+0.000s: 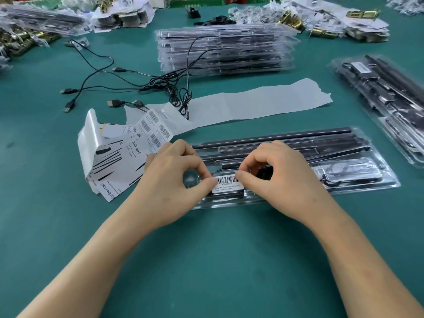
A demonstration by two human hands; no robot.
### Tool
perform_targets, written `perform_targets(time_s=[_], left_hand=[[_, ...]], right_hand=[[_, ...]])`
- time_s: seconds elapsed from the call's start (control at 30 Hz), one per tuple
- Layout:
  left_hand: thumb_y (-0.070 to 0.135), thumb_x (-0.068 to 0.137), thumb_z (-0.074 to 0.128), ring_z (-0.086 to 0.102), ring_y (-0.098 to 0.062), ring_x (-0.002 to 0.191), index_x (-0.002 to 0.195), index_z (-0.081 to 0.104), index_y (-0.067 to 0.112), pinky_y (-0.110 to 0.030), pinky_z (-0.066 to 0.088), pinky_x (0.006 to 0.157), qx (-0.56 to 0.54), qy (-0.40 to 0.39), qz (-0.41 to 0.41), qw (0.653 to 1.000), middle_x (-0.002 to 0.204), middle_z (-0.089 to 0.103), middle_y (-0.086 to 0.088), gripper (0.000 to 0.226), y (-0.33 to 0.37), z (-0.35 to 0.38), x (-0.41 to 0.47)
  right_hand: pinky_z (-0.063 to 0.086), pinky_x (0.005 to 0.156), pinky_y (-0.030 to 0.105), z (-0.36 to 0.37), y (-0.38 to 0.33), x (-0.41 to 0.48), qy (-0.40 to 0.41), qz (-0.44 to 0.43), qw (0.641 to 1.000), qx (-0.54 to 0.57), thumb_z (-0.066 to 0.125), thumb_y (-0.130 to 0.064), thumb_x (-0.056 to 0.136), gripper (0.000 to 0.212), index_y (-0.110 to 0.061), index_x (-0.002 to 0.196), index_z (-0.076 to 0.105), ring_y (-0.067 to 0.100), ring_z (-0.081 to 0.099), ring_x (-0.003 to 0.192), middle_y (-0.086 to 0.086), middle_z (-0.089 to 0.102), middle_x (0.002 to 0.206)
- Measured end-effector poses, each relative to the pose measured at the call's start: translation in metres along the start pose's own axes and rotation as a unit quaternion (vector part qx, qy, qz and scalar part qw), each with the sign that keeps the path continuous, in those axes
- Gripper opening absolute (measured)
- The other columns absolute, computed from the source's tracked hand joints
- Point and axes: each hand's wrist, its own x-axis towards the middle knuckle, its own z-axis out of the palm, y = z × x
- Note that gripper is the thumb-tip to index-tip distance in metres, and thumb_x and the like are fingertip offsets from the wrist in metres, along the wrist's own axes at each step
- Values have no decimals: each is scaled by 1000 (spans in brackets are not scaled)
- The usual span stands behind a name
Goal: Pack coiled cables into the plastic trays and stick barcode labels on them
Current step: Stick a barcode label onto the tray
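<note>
A clear plastic tray (358,180) lies in front of me on the green table, holding black rods and a coiled black cable at its right end. A white barcode label (227,184) sits on the tray's front left part. My left hand (174,177) pinches the label's left edge with thumb and forefinger. My right hand (282,173) pinches its right edge the same way. Both hands rest on the tray.
A label sheet with barcodes (151,127) and printed leaflets (114,166) lie to the left. A long strip of white backing paper (263,102) stretches behind the tray. Loose USB cables (119,72), a stack of filled trays (224,49) and another packed tray (385,97) lie further back.
</note>
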Motion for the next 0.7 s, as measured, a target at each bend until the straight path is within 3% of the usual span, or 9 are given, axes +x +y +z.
perform_targets(time_s=[0.53,0.7], left_hand=[[49,83,64,42,-12,91,73,62,35,-33,26,85,127,55,79,987,92,46,13,18,0,6,-5],[52,81,67,40,-13,90,68,54,32,-32,26,85,160,82,105,978,91,44,12,28,-2,5,-5]], right_hand=[[41,75,25,5,3,1,0,-14,999,-37,68,-41,84,15,-35,72,63,5,50,90,-16,60,75],[43,79,29,6,1,1,2,-19,999,-48,70,-40,84,15,-36,72,62,6,49,89,-16,59,75]])
